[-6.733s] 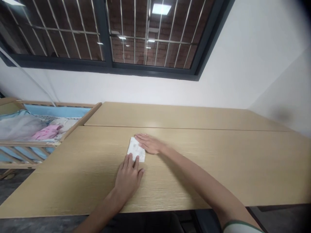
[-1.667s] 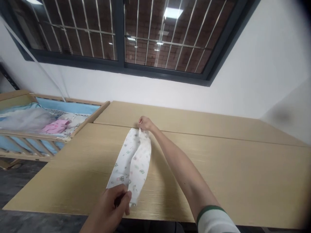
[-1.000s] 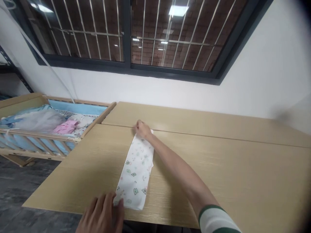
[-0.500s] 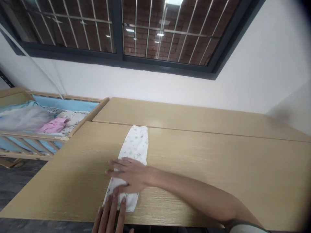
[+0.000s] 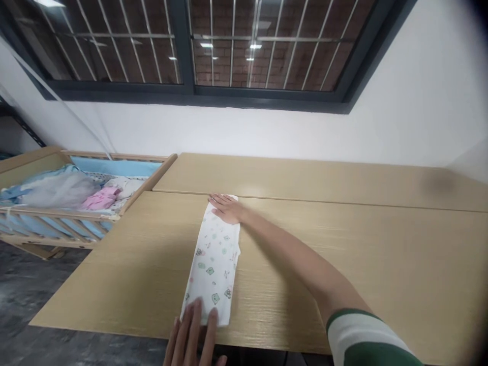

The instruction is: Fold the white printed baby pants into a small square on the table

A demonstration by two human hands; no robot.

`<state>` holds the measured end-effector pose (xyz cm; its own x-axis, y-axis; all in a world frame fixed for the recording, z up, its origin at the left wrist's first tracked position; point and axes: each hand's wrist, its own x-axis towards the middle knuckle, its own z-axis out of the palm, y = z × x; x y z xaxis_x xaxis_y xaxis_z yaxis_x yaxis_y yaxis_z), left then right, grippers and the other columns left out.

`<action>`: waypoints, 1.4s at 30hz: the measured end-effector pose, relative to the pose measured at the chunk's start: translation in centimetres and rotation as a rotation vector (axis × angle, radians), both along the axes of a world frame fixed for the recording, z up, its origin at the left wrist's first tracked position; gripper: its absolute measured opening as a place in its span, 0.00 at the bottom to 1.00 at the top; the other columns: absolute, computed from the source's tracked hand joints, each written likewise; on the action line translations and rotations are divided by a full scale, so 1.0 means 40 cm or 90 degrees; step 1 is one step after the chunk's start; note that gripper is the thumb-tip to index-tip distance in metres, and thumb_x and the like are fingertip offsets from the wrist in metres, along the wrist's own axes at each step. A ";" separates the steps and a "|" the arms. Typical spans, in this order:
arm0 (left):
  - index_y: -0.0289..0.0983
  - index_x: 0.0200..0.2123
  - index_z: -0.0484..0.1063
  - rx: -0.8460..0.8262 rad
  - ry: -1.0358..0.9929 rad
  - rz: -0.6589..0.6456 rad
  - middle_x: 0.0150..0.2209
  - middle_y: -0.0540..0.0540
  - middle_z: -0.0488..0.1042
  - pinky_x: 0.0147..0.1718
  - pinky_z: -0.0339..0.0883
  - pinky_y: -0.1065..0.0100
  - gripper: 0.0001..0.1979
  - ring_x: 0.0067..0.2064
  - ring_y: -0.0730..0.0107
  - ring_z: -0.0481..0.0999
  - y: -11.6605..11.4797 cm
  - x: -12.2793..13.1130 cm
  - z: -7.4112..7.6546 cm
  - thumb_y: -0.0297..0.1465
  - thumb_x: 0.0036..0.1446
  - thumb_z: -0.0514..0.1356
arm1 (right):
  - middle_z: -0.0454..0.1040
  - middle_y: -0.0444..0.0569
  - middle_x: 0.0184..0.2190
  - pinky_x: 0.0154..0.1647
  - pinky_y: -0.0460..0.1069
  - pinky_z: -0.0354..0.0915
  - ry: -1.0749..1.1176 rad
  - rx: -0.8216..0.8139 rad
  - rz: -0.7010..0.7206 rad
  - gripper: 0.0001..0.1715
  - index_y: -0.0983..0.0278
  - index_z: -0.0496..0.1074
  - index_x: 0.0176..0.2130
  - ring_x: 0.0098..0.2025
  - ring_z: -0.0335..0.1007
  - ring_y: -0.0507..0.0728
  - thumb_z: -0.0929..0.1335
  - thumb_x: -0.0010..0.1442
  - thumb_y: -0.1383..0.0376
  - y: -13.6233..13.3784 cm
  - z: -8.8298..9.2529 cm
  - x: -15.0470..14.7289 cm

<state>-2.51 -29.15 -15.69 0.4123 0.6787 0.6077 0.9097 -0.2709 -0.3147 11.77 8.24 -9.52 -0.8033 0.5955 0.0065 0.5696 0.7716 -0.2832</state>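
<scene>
A white cloth point(image 5: 213, 259) with small green and pink prints, folded into a long narrow strip, lies flat on the wooden table point(image 5: 324, 264). It looks like a small garment, though its exact kind is unclear. My right hand point(image 5: 226, 208) rests flat on the far end of the strip, palm down with fingers pointing left. At the near end, my left hand point(image 5: 194, 333) touches the cloth's edge with its fingertips, fingers spread and nothing gripped. The lower part of that hand is cut off by the frame.
To the left of the table stands a wooden crib point(image 5: 89, 216) with light blue lining, holding a pink cloth point(image 5: 101, 198) and other bedding. Behind the table are a white wall point(image 5: 267, 134) and a dark-framed barred window point(image 5: 263, 91).
My right hand has slid from the middle of the cloth to its far end, uncovering the printed middle. My left hand stays at the near end. The view has shifted slightly.
</scene>
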 end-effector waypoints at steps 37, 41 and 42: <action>0.42 0.44 0.79 -0.322 -0.510 -0.278 0.44 0.47 0.80 0.48 0.74 0.69 0.11 0.46 0.68 0.80 0.261 -0.037 0.353 0.33 0.70 0.56 | 0.74 0.49 0.44 0.42 0.54 0.71 0.341 -0.225 -0.167 0.13 0.53 0.77 0.49 0.40 0.72 0.58 0.70 0.67 0.55 -0.575 0.264 0.275; 0.38 0.46 0.79 -0.349 -0.463 -0.191 0.48 0.43 0.80 0.53 0.71 0.60 0.15 0.50 0.62 0.78 0.463 -0.022 0.369 0.35 0.69 0.53 | 0.72 0.43 0.31 0.31 0.49 0.64 0.484 -0.224 -0.285 0.18 0.61 0.73 0.42 0.30 0.67 0.54 0.76 0.57 0.55 -0.393 0.211 0.241; 0.37 0.46 0.79 -0.365 -0.451 -0.164 0.48 0.42 0.80 0.53 0.70 0.61 0.16 0.51 0.61 0.77 0.506 -0.014 0.364 0.33 0.69 0.52 | 0.72 0.43 0.30 0.31 0.48 0.64 0.504 -0.238 -0.299 0.18 0.62 0.72 0.42 0.30 0.67 0.53 0.76 0.56 0.56 -0.350 0.189 0.232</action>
<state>-3.06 -8.92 -1.12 0.2539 0.8911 0.3761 0.7293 -0.4318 0.5307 21.07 -5.76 -1.97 -0.3305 0.9254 0.1858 0.3367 0.2994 -0.8927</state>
